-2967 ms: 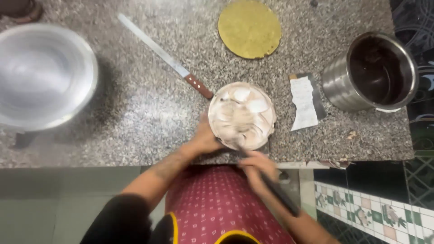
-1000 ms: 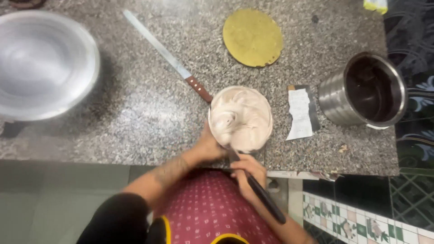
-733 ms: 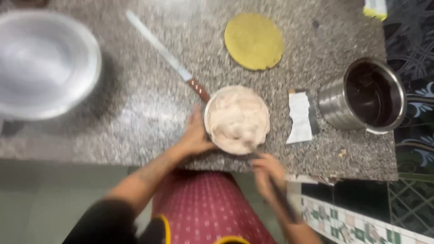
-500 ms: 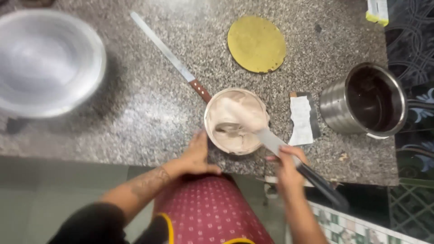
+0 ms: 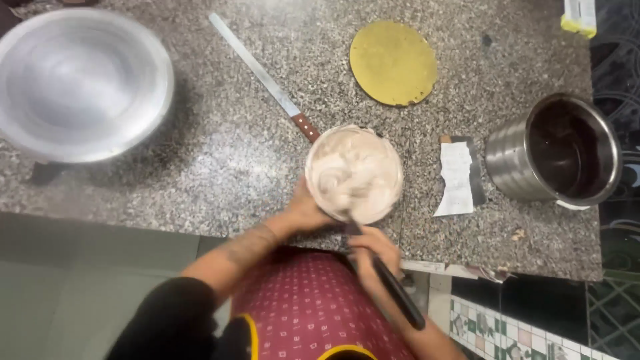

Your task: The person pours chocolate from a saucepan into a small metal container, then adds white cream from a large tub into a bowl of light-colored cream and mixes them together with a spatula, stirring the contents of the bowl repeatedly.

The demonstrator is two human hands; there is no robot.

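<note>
The round bowl of pale whipped cream sits at the near edge of the speckled stone counter. The left hand cups the bowl's near-left wall, fingers wrapped against it. The right hand is closed around the black handle of a spatula, whose blade enters the cream at the near rim.

Half a second ago the spatula lay raised across the bowl from the right (blade flat on the cream); it has since swung back toward the body. The cream surface now reads smoother, which suggests mixing is well advanced.

Beyond the bowl lie a long palette knife, a gold cake board, a steel pot of dark chocolate and a large metal basin.
</note>
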